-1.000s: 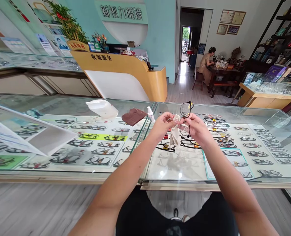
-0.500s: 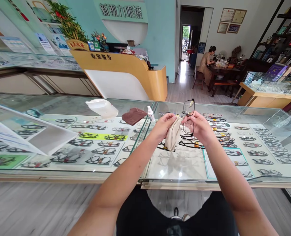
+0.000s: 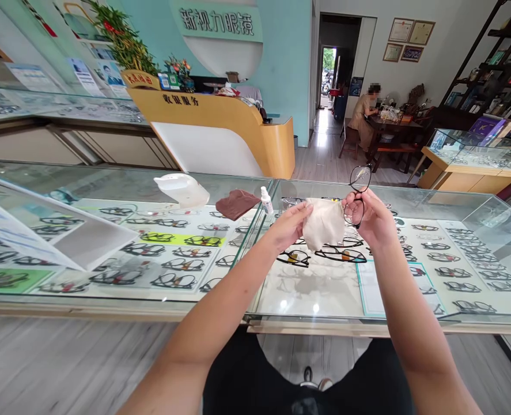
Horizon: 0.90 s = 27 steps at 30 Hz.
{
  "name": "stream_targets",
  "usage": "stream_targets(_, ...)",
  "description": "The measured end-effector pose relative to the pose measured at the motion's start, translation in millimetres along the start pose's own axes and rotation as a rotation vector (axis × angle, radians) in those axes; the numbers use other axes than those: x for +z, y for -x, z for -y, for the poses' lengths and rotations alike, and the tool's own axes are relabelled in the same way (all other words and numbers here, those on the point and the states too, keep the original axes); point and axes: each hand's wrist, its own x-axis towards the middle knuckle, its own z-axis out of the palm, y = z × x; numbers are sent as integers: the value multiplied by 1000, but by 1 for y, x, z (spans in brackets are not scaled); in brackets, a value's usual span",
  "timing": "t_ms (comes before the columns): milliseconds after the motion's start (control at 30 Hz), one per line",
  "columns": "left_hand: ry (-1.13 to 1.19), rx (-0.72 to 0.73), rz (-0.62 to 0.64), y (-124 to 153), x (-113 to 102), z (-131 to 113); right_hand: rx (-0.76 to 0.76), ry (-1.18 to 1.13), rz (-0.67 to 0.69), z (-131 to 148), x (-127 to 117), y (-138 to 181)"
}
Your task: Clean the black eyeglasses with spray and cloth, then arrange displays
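Note:
My left hand (image 3: 290, 225) pinches one side of a cream cleaning cloth (image 3: 323, 223), which hangs spread out above the glass counter. To its right, my right hand (image 3: 375, 216) grips a pair of dark-framed eyeglasses (image 3: 360, 178), turned upright so one lens stands above the other. The cloth's right edge reaches the right fingers; whether they hold it too is hard to see. Below the cloth lie several black-framed glasses (image 3: 340, 254). A small white spray bottle (image 3: 266, 200) stands left of the cloth, beside a folded brown cloth (image 3: 237, 204).
The glass display counter (image 3: 315, 308) holds rows of eyeglasses. A white curved plastic piece (image 3: 181, 191) and a white angled sign holder (image 3: 103, 245) stand on its left part. Beyond are a wooden cash desk (image 3: 276, 144) and a person (image 3: 363, 118) seated at a table.
My hands have moved apart, the right one going right with the eyeglasses. The cloth, bunched before, is now stretched open between them.

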Motion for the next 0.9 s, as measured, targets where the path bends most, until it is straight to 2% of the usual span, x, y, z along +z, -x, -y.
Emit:
stream_targets(267, 8, 53, -43, 3, 0, 1, 35, 96, -12, -7, -4, -1)
stream_targets(433, 89, 176, -156, -4, -2, 2, 30, 60, -25, -8, -3, -2)
stream_targets(567, 127, 238, -181, -6, -3, 1, 19, 12, -14, -7, 2, 1)
stream_targets(733, 111, 213, -149, -4, 0, 3, 34, 42, 24, -9, 5, 3)
stream_targets(900, 84, 133, -100, -6, 0, 6, 33, 77, -6, -13, 8, 1)
